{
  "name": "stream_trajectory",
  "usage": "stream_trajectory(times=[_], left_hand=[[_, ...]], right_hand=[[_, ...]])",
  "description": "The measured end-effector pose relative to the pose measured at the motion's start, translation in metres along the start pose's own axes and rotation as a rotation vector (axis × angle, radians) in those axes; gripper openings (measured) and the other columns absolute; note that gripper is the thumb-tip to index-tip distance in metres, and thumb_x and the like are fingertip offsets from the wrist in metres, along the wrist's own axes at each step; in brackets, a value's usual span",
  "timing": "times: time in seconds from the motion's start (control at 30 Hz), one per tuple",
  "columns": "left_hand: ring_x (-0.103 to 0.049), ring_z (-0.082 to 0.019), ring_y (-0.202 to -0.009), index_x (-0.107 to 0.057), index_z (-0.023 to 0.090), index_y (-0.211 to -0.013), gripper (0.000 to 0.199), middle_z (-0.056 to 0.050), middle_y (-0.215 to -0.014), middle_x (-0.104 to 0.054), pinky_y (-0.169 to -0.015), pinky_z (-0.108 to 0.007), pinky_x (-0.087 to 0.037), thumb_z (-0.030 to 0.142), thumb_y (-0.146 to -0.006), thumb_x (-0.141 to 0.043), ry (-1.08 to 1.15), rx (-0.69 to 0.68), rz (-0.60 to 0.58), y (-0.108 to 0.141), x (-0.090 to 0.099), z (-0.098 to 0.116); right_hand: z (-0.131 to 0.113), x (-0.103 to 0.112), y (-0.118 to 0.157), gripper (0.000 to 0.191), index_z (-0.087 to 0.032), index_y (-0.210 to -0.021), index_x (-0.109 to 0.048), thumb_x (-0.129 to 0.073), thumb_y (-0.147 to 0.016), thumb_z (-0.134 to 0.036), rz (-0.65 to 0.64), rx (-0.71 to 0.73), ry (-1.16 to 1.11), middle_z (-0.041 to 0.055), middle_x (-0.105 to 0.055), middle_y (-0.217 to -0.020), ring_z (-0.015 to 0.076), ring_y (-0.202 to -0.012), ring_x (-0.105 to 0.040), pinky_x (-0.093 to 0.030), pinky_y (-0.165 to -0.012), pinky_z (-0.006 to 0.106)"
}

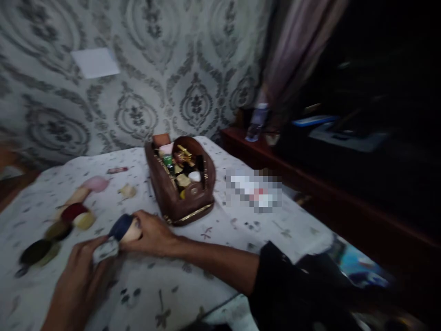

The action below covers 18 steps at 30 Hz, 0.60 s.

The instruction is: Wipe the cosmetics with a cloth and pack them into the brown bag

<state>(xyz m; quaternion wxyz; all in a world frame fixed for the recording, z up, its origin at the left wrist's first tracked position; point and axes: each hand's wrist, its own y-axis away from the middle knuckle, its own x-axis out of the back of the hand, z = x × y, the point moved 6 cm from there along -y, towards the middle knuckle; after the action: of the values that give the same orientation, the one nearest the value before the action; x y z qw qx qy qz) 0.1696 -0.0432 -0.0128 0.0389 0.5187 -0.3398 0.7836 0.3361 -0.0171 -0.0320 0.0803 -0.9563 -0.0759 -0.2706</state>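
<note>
A small rounded thing, dark blue and cream, sits in the grip of my right hand, thumb and fingers closed around it. Close against it, my left hand has its fingers curled round a small whitish thing, blurred. Left of my hands lies a loose row of rounded two-coloured things: a dark red one, a pale yellow one, an olive one and a dark green one. Beyond my right hand stands an open brown bag filled with small items.
The patterned white sheet carries a pink thing, a small reddish tube and a cream piece. A pixelated item lies right of the bag. On the red-brown ledge stands a clear bottle.
</note>
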Motion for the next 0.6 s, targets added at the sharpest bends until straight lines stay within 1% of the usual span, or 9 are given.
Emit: stream_trajectory(times=[0.03, 0.1, 0.13, 0.17, 0.23, 0.33, 0.4, 0.5, 0.6], left_hand=[[-0.062, -0.025, -0.093, -0.045, 0.039, -0.133, 0.036, -0.005, -0.109, -0.056, -0.072, -0.043, -0.06, 0.04, -0.098, -0.038, -0.013, -0.029, 0.033, 0.001, 0.002, 0.001], [-0.059, -0.03, -0.107, -0.051, 0.029, -0.13, 0.036, -0.011, -0.121, -0.053, -0.084, -0.048, -0.057, 0.036, -0.097, -0.042, -0.101, -0.124, 0.047, -0.001, 0.001, 0.009], [-0.056, -0.031, -0.114, -0.051, 0.027, -0.13, 0.035, -0.013, -0.127, -0.051, -0.09, -0.049, -0.055, 0.033, -0.097, -0.043, -0.127, -0.168, 0.039, -0.005, -0.001, 0.013], [-0.051, -0.032, -0.123, -0.051, 0.026, -0.132, 0.035, -0.014, -0.134, -0.047, -0.098, -0.05, -0.051, 0.031, -0.098, -0.043, -0.133, -0.183, 0.007, -0.009, -0.005, 0.016], [-0.044, -0.03, -0.132, -0.049, 0.026, -0.135, 0.037, -0.013, -0.142, -0.042, -0.104, -0.049, -0.047, 0.028, -0.099, -0.04, -0.109, -0.182, -0.065, -0.017, -0.011, 0.021], [-0.047, -0.028, -0.13, -0.046, 0.026, -0.138, 0.039, -0.012, -0.145, -0.042, -0.102, -0.047, -0.049, 0.03, -0.1, -0.037, -0.077, -0.125, -0.163, -0.027, -0.016, 0.027], [-0.05, -0.028, -0.126, -0.046, 0.024, -0.137, 0.039, -0.013, -0.141, -0.046, -0.098, -0.046, -0.051, 0.03, -0.099, -0.036, -0.101, -0.087, -0.184, -0.031, -0.015, 0.033], [-0.054, -0.029, -0.119, -0.046, 0.021, -0.136, 0.039, -0.013, -0.13, -0.055, -0.089, -0.043, -0.054, 0.029, -0.099, -0.036, -0.184, -0.032, -0.184, -0.039, -0.008, 0.043], [-0.06, -0.029, -0.108, -0.046, 0.017, -0.133, 0.039, -0.014, -0.117, -0.062, -0.083, -0.041, -0.053, 0.03, -0.099, -0.034, -0.188, 0.036, -0.243, -0.051, -0.001, 0.046]], right_hand=[[-0.001, -0.002, -0.001, 0.056, -0.016, -0.108, -0.058, -0.082, -0.065, -0.042, 0.009, 0.021, 0.007, 0.007, -0.067, -0.103, 0.0229, -0.092, -0.064, -0.049, -0.074, 0.03], [-0.001, -0.004, -0.003, 0.045, -0.017, -0.102, -0.058, -0.081, -0.066, -0.032, 0.025, 0.07, 0.005, 0.0052, -0.065, -0.1, 0.021, -0.09, -0.062, -0.047, -0.076, 0.03], [-0.002, -0.005, -0.004, 0.044, -0.017, -0.101, -0.058, -0.08, -0.065, -0.027, 0.034, 0.1, 0.0, 0.0049, -0.064, -0.1, 0.0211, -0.091, -0.061, -0.047, -0.079, 0.031], [-0.002, -0.007, -0.004, 0.043, -0.017, -0.101, -0.057, -0.079, -0.065, -0.024, 0.033, 0.123, -0.006, 0.005, -0.064, -0.099, 0.0212, -0.091, -0.06, -0.047, -0.08, 0.031], [-0.002, -0.008, -0.004, 0.042, -0.016, -0.102, -0.056, -0.077, -0.065, -0.02, 0.038, 0.149, -0.014, 0.0054, -0.062, -0.099, 0.0217, -0.091, -0.06, -0.047, -0.081, 0.033], [-0.001, -0.009, -0.004, 0.04, -0.017, -0.102, -0.053, -0.073, -0.067, -0.017, 0.065, 0.163, -0.011, 0.0052, -0.061, -0.098, 0.0217, -0.091, -0.06, -0.048, -0.082, 0.034], [-0.001, -0.009, -0.003, 0.04, -0.018, -0.104, -0.052, -0.07, -0.068, -0.015, 0.078, 0.185, 0.004, 0.005, -0.06, -0.1, 0.0215, -0.093, -0.06, -0.048, -0.084, 0.034], [-0.003, -0.012, -0.002, 0.043, -0.018, -0.109, -0.05, -0.07, -0.071, -0.018, 0.062, 0.222, 0.056, 0.0057, -0.058, -0.104, 0.0222, -0.095, -0.06, -0.049, -0.084, 0.036], [-0.006, -0.016, 0.001, 0.038, -0.017, -0.104, -0.049, -0.071, -0.073, -0.019, 0.023, 0.247, 0.119, 0.007, -0.057, -0.103, 0.0224, -0.091, -0.06, -0.05, -0.081, 0.037]])
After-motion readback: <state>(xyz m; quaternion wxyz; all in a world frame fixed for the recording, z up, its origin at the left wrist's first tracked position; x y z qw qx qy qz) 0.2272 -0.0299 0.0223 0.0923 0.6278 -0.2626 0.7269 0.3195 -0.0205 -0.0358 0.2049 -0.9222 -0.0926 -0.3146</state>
